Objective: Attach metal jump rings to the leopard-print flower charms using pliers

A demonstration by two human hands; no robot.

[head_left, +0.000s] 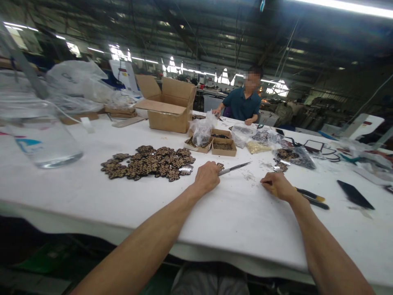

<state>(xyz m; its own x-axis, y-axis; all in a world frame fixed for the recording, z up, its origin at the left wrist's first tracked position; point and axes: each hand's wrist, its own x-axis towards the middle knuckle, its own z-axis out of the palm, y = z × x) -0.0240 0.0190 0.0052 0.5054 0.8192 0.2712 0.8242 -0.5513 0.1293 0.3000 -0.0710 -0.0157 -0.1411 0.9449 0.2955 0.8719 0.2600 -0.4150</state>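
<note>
My left hand [208, 176] is closed around a slim, pointed metal tool [235, 168], its tip aimed right. A small leopard-print piece [220, 166] shows at the fingers of that hand. To its left lies a spread pile of leopard-print pieces [153, 163]. My right hand [278, 185] is closed low over the white table, fingertips pinched; a bit of yellow shows under the fingers, but what they hold is hidden. Black-and-yellow plier handles [313, 198] stick out beyond the right wrist. Tiny metal rings [249, 176] are scattered between my hands.
Small cardboard trays [224, 147] of little parts and an open carton [168, 106] stand behind the pile. A clear water container [46, 135] is at left, a dark phone-like slab [355, 194] at right. A person [242, 102] sits across the white table [233, 229].
</note>
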